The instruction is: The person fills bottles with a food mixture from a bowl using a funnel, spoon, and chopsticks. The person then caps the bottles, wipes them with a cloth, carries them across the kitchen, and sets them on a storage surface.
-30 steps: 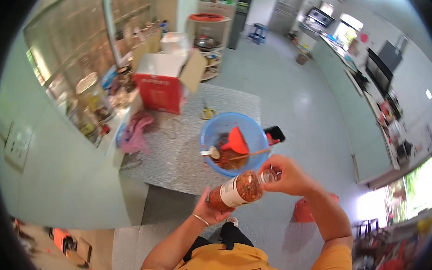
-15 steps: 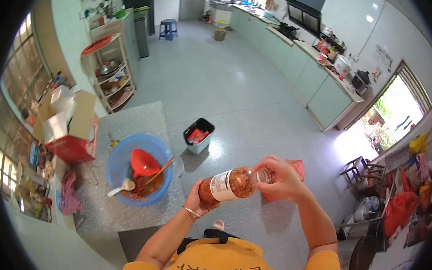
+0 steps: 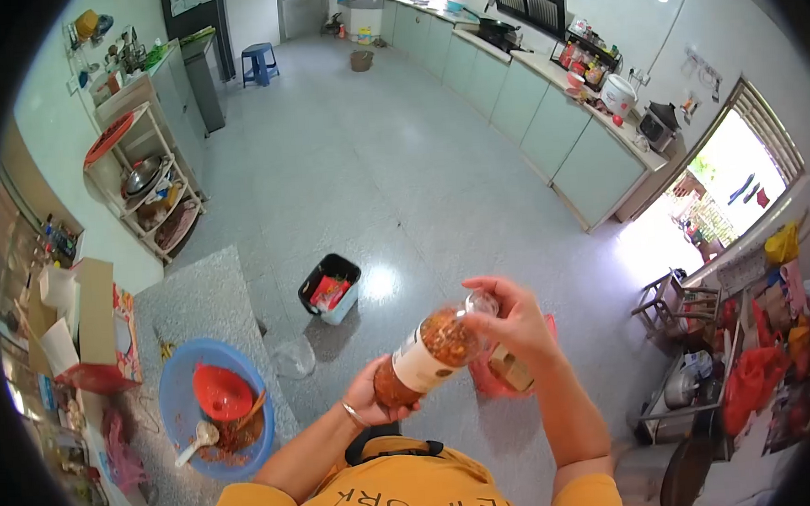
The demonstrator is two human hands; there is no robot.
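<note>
A clear bottle [image 3: 426, 354] filled with chunky red chilli sauce, with a white label, tilts up to the right in front of me. My left hand [image 3: 376, 399] wraps round its base. At the top, the fingers of my right hand [image 3: 519, 322] are closed round the clear lid [image 3: 482, 302]; whether the lid is loose cannot be made out. To the left, a blue basin [image 3: 168, 394] stands on the speckled table [image 3: 196, 287]. Inside it are a red funnel [image 3: 222, 392], a white spoon [image 3: 198, 442], a wooden stick-like utensil [image 3: 254, 409] and reddish sauce.
A small bin [image 3: 338, 310] stands on the floor ahead. Beyond my right hand, a red bag [image 3: 487, 379] with a cardboard box [image 3: 510, 368] sits on the floor. An open carton [image 3: 97, 326] is at the table's left. Shelves and cluttered goods line the right side.
The bottle has turned from nearly level to a steeper tilt, its lid end raised. Both hands stay on it. My view has swung, shifting the basin left and down.
</note>
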